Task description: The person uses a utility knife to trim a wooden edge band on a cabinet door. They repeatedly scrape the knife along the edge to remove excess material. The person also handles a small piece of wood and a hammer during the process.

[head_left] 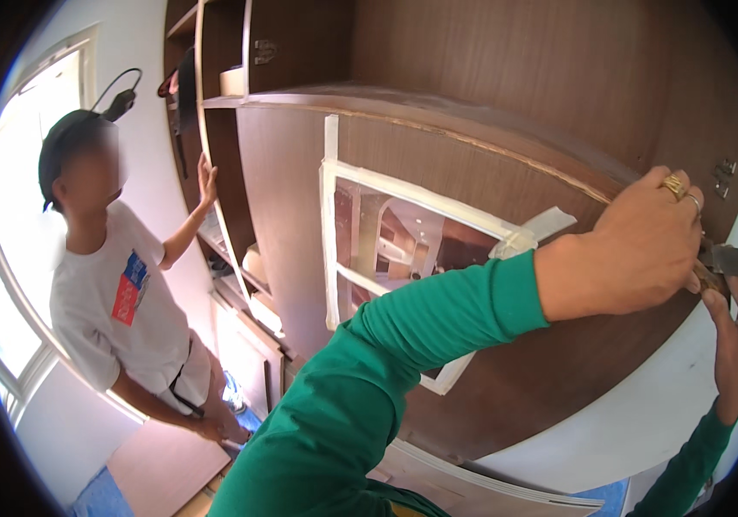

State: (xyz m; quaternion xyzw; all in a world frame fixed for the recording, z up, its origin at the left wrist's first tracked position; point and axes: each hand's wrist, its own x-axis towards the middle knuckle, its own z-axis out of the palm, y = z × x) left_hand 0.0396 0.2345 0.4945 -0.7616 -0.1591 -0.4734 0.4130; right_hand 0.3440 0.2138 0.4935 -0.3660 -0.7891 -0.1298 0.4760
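Left hand (645, 241): arm raised, fingers curled closed on brown cabinet panel (507, 155) edge. Right hand (735, 319): raised beneath, fingers gripping small dark tool (725, 259).

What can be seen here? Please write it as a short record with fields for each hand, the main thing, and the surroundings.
left hand: the left hand, in a green sleeve, with rings, grips the edge of the brown panel
right hand: the right hand holds a small dark tool at the same edge
panel: wood-brown, with a mirror framed in white tape
nearby: another person in a white T-shirt touches the brown cabinet
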